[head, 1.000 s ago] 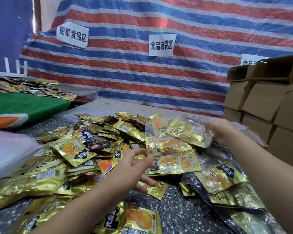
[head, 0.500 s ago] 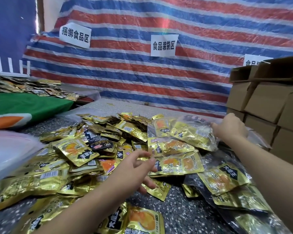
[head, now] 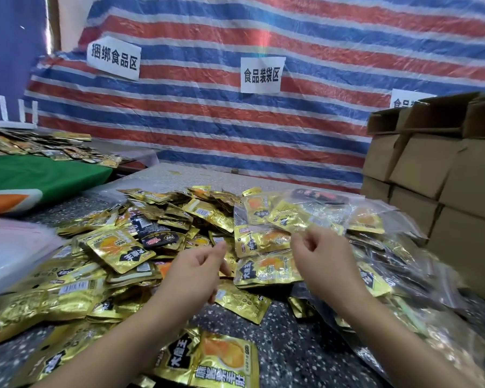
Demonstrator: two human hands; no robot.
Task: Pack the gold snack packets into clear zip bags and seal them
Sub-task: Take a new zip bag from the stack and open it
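Note:
A heap of gold snack packets (head: pixel 118 250) covers the left and middle of the speckled table (head: pixel 286 340). A clear zip bag (head: pixel 305 211) filled with gold packets lies at the back of the heap, with more filled bags (head: pixel 389 264) spread to the right. My left hand (head: pixel 196 267) hovers over the heap's middle, fingers loosely curled and holding nothing. My right hand (head: pixel 319 256) hangs beside it just in front of the filled bag, fingers loosely curled, also empty and apart from the bag.
Stacked cardboard boxes (head: pixel 431 169) stand at the right edge. A blurred pile of empty clear bags (head: pixel 14 247) lies at the left. A green-covered table (head: pixel 39 177) with more packets is at the back left. A striped tarp (head: pixel 235 121) closes off the back.
My right hand let go of the filled zip bag at the back right and drew back toward the middle. The left hand stayed over the heap and shifted slightly.

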